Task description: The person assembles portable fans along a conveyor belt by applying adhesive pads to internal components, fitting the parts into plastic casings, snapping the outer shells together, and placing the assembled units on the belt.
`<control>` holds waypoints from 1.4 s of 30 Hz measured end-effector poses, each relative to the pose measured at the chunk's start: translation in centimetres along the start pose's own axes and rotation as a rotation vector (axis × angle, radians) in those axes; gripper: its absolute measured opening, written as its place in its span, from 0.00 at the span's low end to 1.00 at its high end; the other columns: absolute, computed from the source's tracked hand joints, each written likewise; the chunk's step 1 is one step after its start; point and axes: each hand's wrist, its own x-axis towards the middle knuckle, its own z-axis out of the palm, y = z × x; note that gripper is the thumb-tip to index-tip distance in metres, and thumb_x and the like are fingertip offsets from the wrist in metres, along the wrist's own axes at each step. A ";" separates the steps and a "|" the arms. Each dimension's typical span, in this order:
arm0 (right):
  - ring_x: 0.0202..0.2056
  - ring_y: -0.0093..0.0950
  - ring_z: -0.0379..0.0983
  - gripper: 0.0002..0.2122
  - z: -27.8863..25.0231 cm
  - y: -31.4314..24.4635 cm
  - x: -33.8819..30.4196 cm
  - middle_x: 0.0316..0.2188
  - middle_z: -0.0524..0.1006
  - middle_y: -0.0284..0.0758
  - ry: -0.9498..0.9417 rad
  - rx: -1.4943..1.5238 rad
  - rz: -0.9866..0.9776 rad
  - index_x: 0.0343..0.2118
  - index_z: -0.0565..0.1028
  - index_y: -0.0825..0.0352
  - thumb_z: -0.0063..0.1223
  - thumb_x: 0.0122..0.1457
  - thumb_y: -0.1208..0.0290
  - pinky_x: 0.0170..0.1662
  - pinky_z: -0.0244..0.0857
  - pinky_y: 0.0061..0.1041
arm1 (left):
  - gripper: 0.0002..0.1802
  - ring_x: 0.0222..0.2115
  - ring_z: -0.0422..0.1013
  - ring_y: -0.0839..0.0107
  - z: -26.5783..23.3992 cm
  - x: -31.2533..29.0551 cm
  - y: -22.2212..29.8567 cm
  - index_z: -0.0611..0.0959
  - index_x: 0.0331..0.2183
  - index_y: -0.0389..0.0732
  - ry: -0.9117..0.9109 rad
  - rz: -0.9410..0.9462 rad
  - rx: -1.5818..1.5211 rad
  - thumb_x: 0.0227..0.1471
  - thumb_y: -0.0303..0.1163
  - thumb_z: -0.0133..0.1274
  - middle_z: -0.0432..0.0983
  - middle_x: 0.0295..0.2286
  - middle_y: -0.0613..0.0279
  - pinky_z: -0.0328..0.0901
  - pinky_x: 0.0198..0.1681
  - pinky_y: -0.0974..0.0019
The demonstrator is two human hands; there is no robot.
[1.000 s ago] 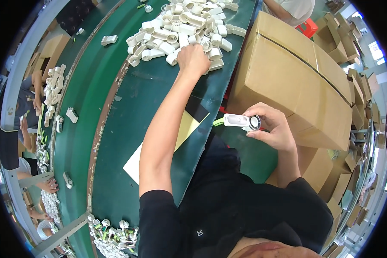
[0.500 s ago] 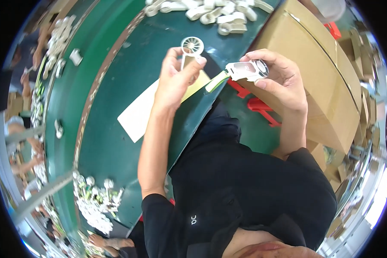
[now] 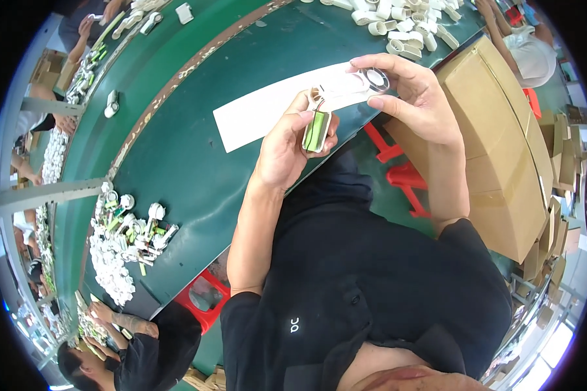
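Holding one green cylinder [image 3: 316, 132]: left hand [image 3: 283, 151]

Left hand [image 3: 286, 146]: some fingers hidden behind green-filled case [image 3: 315, 130]. White sheet [image 3: 248, 122]: part behind left hand. White parts pile [image 3: 414, 26]: cut off by top edge. Small parts heap [image 3: 113, 264]: too tiny to tell apart.

Green battery cell [image 3: 315, 133] now lying within white fan shell [image 3: 312, 96], left hand [image 3: 284, 144] come closer to right hand [image 3: 422, 104]
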 end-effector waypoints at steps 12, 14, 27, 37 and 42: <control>0.55 0.29 0.72 0.22 1.8 -0.6 -0.4 0.53 0.77 0.41 -0.059 0.040 -0.025 0.57 0.74 0.74 0.59 0.58 0.83 0.61 0.64 0.30 | 0.42 0.30 0.68 0.72 -0.3 -3.0 0.0 0.54 0.68 0.45 0.079 0.107 0.083 0.52 0.28 0.46 0.70 0.39 0.58 0.60 0.25 0.73; 0.56 0.30 0.72 0.22 1.6 -0.1 0.1 0.53 0.77 0.42 -0.074 0.011 -0.025 0.57 0.74 0.74 0.58 0.58 0.84 0.61 0.64 0.31 | 0.43 0.30 0.68 0.72 -0.5 -2.8 0.4 0.53 0.69 0.47 0.085 0.081 0.086 0.52 0.28 0.45 0.70 0.38 0.57 0.60 0.25 0.73; 0.56 0.30 0.73 0.21 3.2 1.5 4.0 0.53 0.77 0.40 -0.055 -0.008 0.053 0.56 0.75 0.72 0.59 0.58 0.84 0.59 0.66 0.30 | 0.47 0.29 0.65 0.74 -3.9 -1.0 1.3 0.36 0.73 0.47 0.078 0.014 0.157 0.61 0.24 0.41 0.67 0.39 0.58 0.60 0.27 0.73; 0.49 0.25 0.76 0.20 5.1 2.7 6.4 0.49 0.79 0.34 -0.062 -0.079 0.023 0.54 0.78 0.69 0.57 0.57 0.86 0.54 0.71 0.26 | 0.44 0.30 0.63 0.76 -4.8 -1.6 1.2 0.29 0.72 0.47 0.113 0.132 0.334 0.69 0.28 0.37 0.66 0.40 0.60 0.62 0.30 0.72; 0.48 0.25 0.77 0.20 5.6 3.1 6.9 0.48 0.79 0.36 -0.013 -0.081 0.005 0.54 0.78 0.69 0.57 0.57 0.85 0.52 0.72 0.26 | 0.43 0.30 0.63 0.76 -6.0 -0.9 1.1 0.29 0.72 0.46 0.041 0.162 0.390 0.72 0.33 0.38 0.68 0.42 0.61 0.62 0.31 0.71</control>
